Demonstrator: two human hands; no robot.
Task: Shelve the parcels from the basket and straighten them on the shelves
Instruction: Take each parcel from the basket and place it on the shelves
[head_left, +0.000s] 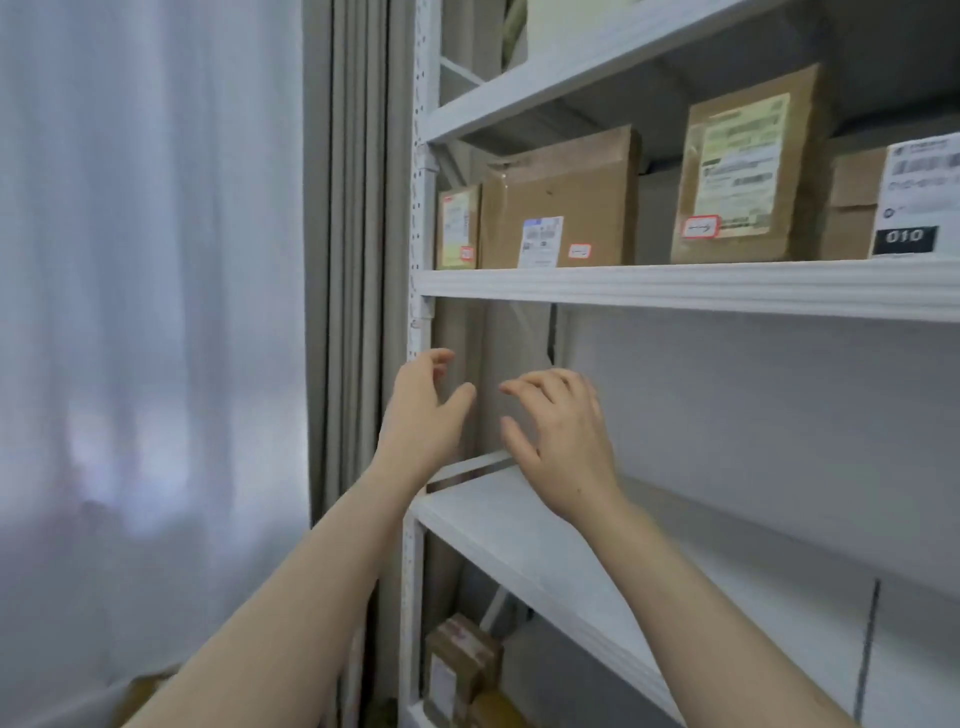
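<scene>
Standing upright, parcels (558, 202) labels outward, left hand (423, 410), right hand (563, 441) empty

On the white shelf (675, 286), toward 1 o'clock, four brown parcels stand upright in a row: a narrow parcel (458, 228), a wide box (561, 202) just beside it at its 3 o'clock, a tall parcel (748, 166) with a pale label, and a parcel marked 010 (893, 202). A taped parcel (462, 660) lies low at 6 o'clock.

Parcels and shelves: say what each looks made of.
Parcels: brown cardboard, matte, judging by folded flaps and creases; glossy clear tape and paper labels on the fronts. Shelves: probably white-painted metal, given the ribbed front edge and the hole-punched upright; the boards could be laminate.
</scene>
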